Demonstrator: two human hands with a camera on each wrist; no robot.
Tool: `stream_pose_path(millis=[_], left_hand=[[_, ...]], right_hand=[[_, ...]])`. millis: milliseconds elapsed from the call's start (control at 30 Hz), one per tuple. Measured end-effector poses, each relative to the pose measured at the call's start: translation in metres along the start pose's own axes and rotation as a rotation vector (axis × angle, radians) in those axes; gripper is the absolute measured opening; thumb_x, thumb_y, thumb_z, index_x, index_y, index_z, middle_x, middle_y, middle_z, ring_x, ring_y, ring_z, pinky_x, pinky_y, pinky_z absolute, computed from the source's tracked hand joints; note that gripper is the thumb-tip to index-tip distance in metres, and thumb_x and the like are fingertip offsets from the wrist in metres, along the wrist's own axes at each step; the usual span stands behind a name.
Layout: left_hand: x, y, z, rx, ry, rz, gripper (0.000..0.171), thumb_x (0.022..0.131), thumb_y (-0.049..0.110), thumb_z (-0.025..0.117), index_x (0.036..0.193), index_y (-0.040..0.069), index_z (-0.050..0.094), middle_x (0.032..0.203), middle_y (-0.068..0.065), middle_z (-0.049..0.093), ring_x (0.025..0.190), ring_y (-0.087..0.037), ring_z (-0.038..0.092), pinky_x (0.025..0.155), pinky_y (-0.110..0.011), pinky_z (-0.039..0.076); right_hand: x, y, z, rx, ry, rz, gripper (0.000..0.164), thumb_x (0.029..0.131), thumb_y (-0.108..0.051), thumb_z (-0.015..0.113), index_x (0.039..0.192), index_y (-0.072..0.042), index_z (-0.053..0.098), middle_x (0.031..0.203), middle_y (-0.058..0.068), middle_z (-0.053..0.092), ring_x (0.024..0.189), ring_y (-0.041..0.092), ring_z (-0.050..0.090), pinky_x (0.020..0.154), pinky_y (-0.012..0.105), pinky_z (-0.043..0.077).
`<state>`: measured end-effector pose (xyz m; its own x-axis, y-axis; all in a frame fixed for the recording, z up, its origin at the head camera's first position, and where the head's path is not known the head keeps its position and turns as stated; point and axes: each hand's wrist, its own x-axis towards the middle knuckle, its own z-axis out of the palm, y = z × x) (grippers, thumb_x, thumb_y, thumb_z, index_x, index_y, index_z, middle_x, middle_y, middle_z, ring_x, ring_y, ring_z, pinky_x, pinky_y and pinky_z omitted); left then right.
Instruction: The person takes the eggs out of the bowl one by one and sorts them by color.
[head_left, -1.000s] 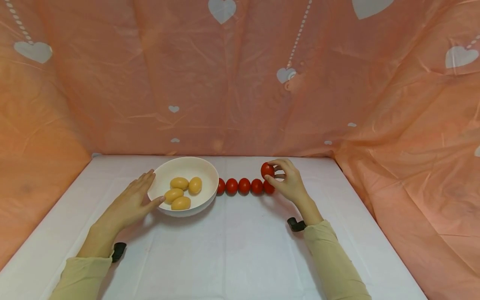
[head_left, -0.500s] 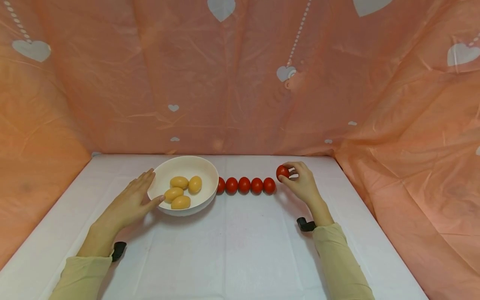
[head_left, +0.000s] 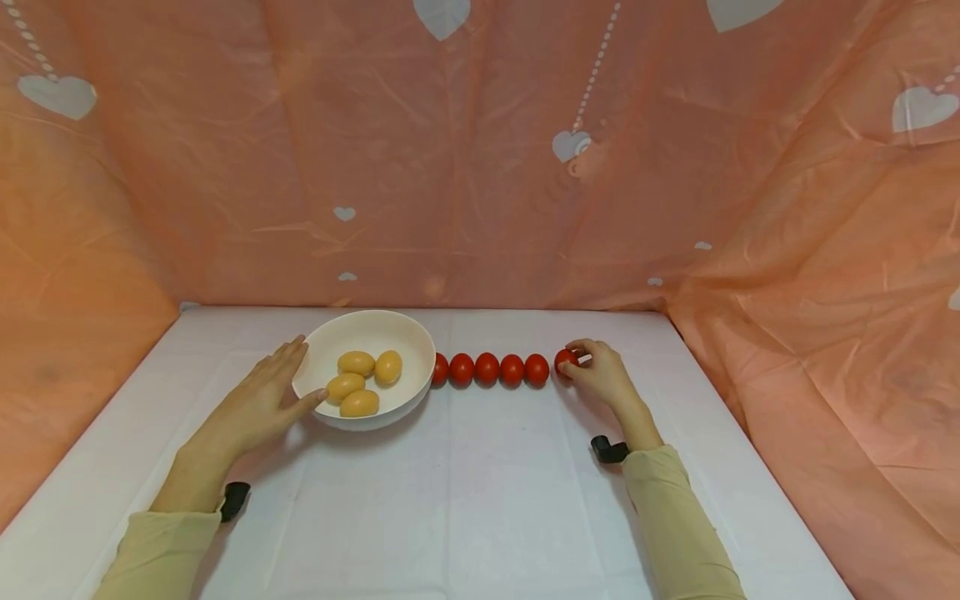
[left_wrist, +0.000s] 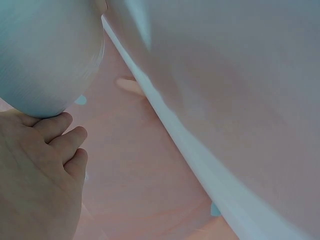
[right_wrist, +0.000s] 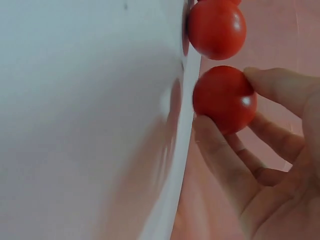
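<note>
In the head view my right hand (head_left: pixel 602 372) pinches a red cherry tomato (head_left: pixel 566 362) between thumb and fingers, low at the right end of a row of several like it. A small gap separates it from the nearest tomato (head_left: pixel 536 370) of that row. The right wrist view shows the held tomato (right_wrist: pixel 223 99) gripped from its side. My left hand (head_left: pixel 251 406) lies against the left side of a white bowl (head_left: pixel 330 343), fingers extended along the outside and thumb at the rim. Inside the bowl sit several yellow oval fruits (head_left: pixel 359 403).
A white cloth (head_left: pixel 450 500) covers the table. Orange sheeting with pale hearts (head_left: pixel 465 183) rises behind and on both sides. The bowl partly hides the left end of the tomato row (head_left: pixel 461 370).
My right hand has carried the tomato rightward past the end of the row, then lowered it level with the others. The left hand and the bowl stay in place.
</note>
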<state>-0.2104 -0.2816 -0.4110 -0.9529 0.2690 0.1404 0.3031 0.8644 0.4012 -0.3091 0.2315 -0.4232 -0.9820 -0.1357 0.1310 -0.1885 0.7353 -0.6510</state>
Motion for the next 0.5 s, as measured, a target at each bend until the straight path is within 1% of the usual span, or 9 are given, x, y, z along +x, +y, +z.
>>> stream_pose_path(millis=[200, 500], left_hand=[[0.0007, -0.0004, -0.0002, 0.002, -0.005, -0.009, 0.096, 0.103, 0.055, 0.058, 0.162, -0.009, 0.017, 0.171, -0.027, 0.013, 0.155, -0.051, 0.015, 0.126, -0.064, 0.015], [0.0003, -0.0026, 0.0016, 0.002, 0.003, 0.000, 0.095, 0.103, 0.054, 0.059, 0.162, -0.008, 0.018, 0.171, -0.026, 0.014, 0.154, -0.051, 0.017, 0.125, -0.064, 0.017]], right_hand=[[0.0001, 0.0004, 0.0028, -0.024, -0.044, 0.013, 0.041, 0.097, -0.016, 0.072, 0.132, 0.003, 0.064, 0.128, 0.026, 0.063, 0.111, 0.040, 0.068, 0.098, 0.052, 0.057], [0.0000, -0.0001, 0.0068, -0.023, -0.065, 0.029, 0.041, 0.098, -0.020, 0.072, 0.133, 0.001, 0.065, 0.126, 0.024, 0.064, 0.111, 0.039, 0.067, 0.096, 0.050, 0.058]])
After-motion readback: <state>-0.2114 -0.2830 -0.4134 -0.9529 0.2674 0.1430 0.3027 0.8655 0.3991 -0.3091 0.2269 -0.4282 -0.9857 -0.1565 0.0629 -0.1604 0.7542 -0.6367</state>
